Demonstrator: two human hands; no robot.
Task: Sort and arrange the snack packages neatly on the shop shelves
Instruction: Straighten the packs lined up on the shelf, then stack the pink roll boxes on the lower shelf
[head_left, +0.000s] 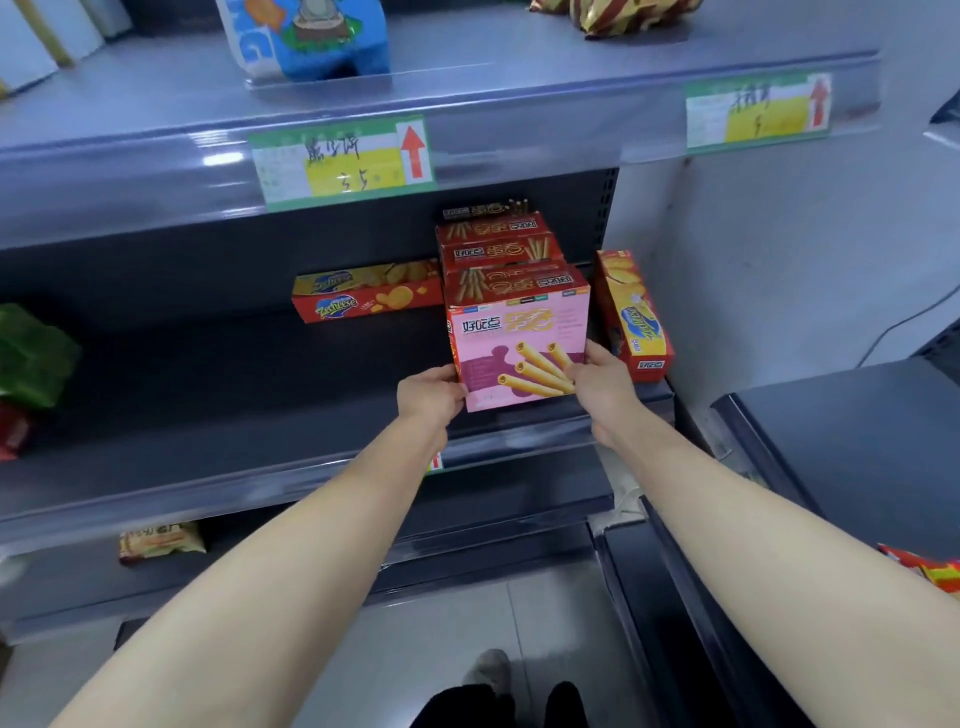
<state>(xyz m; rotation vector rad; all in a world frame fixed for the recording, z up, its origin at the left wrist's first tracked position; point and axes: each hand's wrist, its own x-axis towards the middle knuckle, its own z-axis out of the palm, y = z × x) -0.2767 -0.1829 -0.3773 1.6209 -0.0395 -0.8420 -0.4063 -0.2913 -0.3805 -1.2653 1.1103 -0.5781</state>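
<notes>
A pink egg-roll box (511, 332) stands upright near the front of the middle shelf (260, 467). My left hand (428, 397) grips its lower left edge and my right hand (602, 376) grips its lower right corner. Behind it several red egg-roll boxes (498, 249) are stacked. One red Zecheese cracker box (363, 299) lies flat to the left at the back. Another red cracker box (631, 317) stands on end at the right of the pink box.
The upper shelf (467, 104) carries a blue package (311, 36), a striped foil bag (623, 15) and two price tags. A green bag (31, 353) sits at the middle shelf's left end. A yellow packet (158, 540) lies on the lower shelf. A dark counter (857, 441) stands right.
</notes>
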